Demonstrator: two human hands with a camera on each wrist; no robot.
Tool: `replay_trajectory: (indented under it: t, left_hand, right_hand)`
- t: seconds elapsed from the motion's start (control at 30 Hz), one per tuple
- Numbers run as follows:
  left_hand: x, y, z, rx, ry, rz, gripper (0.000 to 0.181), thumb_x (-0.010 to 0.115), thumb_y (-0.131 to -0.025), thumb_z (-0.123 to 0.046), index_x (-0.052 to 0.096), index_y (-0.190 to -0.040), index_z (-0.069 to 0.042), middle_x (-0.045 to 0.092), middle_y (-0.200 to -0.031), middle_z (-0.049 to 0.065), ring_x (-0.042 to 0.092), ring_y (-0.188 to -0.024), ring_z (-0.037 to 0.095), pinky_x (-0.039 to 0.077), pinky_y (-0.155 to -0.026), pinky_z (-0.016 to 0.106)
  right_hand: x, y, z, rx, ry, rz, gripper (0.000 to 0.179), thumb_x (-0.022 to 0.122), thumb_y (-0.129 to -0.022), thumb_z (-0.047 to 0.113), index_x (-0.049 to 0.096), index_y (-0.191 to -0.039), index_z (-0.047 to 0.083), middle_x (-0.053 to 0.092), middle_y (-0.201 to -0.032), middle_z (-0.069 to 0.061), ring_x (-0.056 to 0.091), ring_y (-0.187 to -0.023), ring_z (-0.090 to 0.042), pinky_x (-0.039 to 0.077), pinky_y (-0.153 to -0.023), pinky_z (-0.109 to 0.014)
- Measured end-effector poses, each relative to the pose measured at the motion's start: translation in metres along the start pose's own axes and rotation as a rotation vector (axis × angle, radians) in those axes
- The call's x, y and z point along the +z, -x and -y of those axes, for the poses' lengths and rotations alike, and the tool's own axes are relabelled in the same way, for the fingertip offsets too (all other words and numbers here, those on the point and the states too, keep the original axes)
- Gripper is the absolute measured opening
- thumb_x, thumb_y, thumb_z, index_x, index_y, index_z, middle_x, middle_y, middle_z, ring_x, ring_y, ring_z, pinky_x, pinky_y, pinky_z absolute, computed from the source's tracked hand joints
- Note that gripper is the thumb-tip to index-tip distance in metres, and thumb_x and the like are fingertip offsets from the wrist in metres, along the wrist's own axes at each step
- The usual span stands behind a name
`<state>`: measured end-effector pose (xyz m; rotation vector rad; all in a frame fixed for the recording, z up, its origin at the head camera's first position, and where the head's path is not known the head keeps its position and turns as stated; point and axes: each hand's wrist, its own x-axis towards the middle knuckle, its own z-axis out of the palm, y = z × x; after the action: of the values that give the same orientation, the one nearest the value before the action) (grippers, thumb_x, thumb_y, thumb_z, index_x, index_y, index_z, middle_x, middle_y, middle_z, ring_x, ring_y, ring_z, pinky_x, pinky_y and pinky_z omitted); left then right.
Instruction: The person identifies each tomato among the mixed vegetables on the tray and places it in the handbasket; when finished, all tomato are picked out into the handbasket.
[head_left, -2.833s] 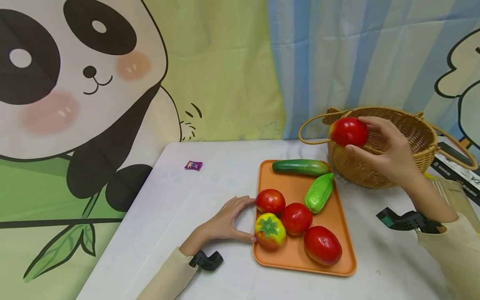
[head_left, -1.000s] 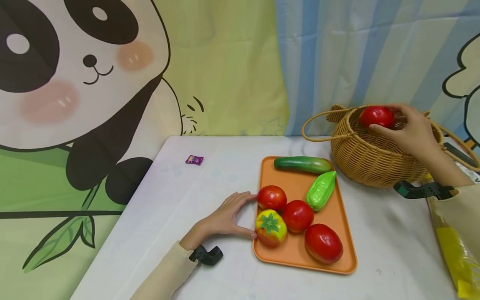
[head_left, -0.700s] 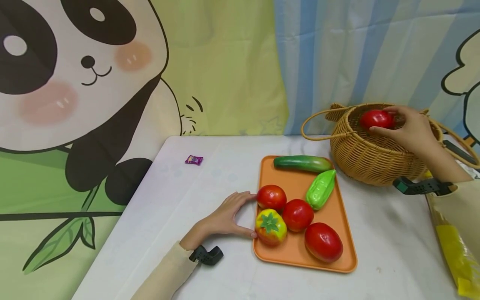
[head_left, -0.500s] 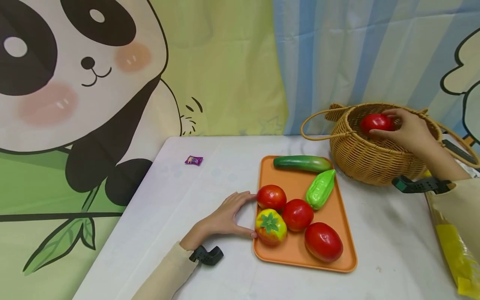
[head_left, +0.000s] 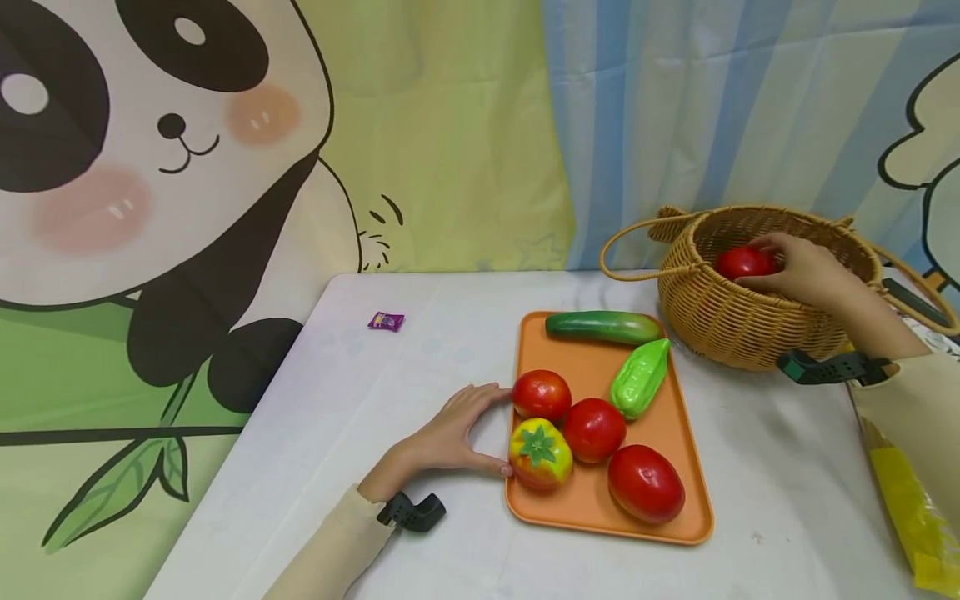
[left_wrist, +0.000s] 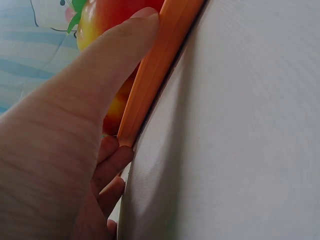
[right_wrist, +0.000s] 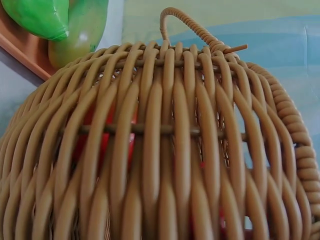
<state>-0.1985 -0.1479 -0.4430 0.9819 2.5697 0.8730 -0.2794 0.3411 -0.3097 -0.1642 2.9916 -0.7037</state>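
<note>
1. Taking the tray's middle as our clock centre in the head view, twelve at the far side, we have the right hand [head_left: 804, 273] over the basket [head_left: 750, 333] at two o'clock, its forearm coming in from four.
2. Its thumb and fingers pinch a red fruit [head_left: 744, 262] inside the basket's mouth, toward nine o'clock of the opening; we cannot tell whether the fruit touches anything below.
3. At nine o'clock we find the left hand [head_left: 453, 433], thumb and fingers spread, their tips touching the tray's edge, the forearm running back toward eight.
4. Through the basket's weave, the right wrist view gives us patches of red; we cannot count the pieces.
5. On the orange tray [head_left: 570, 354] we see a cucumber [head_left: 603, 327] at twelve, a light green fruit [head_left: 640, 379] at one, a big red fruit [head_left: 646, 483] at five, a yellow-and-red fruit [head_left: 541, 454] at eight, a tomato [head_left: 542, 395] at ten and a round red fruit [head_left: 595, 430] near the centre.
6. Our worktop [head_left: 420, 375] carries a purple packet [head_left: 386, 322] at ten.
</note>
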Motion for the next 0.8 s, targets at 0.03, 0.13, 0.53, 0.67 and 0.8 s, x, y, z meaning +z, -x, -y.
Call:
replay_trajectory:
  t: [0.03,0.13,0.53,0.67,0.8]
  left_hand:
    - [-0.0003,0.0001,-0.0001,0.001,-0.002,0.000,0.100,0.083,-0.071,-0.050,0.035,-0.151,-0.014,0.035,-0.156,0.001,0.020,-0.147,0.020,0.007,-0.123,0.043]
    - [-0.0012,0.0002,-0.0006,0.004,-0.006,-0.001,0.100,0.083,-0.071,-0.050,0.035,-0.151,-0.014,0.035,-0.156,0.001,0.020,-0.147,0.020,0.007,-0.123,0.043]
    - [-0.0007,0.0007,-0.0002,-0.004,-0.009,0.001,0.100,0.083,-0.071,-0.051,0.034,-0.151,-0.015,0.034,-0.156,0.000,0.019,-0.147,0.018,0.006,-0.123,0.042]
    - [-0.0002,0.0010,0.0002,-0.002,-0.002,-0.002,0.100,0.083,-0.071,-0.051,0.035,-0.151,-0.014,0.034,-0.156,0.000,0.019,-0.147,0.019,0.006,-0.123,0.042]
    - [-0.0002,0.0015,0.0003,-0.003,-0.003,0.000,0.100,0.083,-0.071,-0.051,0.034,-0.151,-0.015,0.034,-0.156,0.000,0.019,-0.148,0.018,0.006,-0.123,0.042]
  right_hand:
    - [-0.0006,-0.0006,-0.0004,-0.006,0.004,0.011,0.068,0.063,-0.094,0.024,0.029,-0.139,-0.013,0.036,-0.130,-0.043,0.038,-0.114,-0.059,0.038,-0.088,-0.070]
    - [-0.0020,-0.0012,-0.0006,-0.004,0.012,0.041,0.068,0.061,-0.095,0.024,0.029,-0.139,-0.015,0.036,-0.131,-0.043,0.039,-0.115,-0.059,0.037,-0.089,-0.070]
    - [-0.0011,0.0024,0.0023,-0.013,0.026,0.024,0.067,0.057,-0.098,0.035,0.035,-0.138,-0.014,0.039,-0.133,-0.042,0.043,-0.115,-0.058,0.038,-0.090,-0.069]
    - [0.0025,0.0036,0.0032,-0.039,0.011,-0.034,0.060,0.054,-0.099,0.034,0.039,-0.137,-0.011,0.042,-0.132,-0.041,0.047,-0.112,-0.058,0.041,-0.087,-0.068]
    - [0.0068,0.0054,0.0066,-0.079,-0.006,-0.125,0.052,0.052,-0.100,0.032,0.046,-0.133,-0.009,0.048,-0.127,-0.039,0.049,-0.110,-0.056,0.041,-0.084,-0.068]
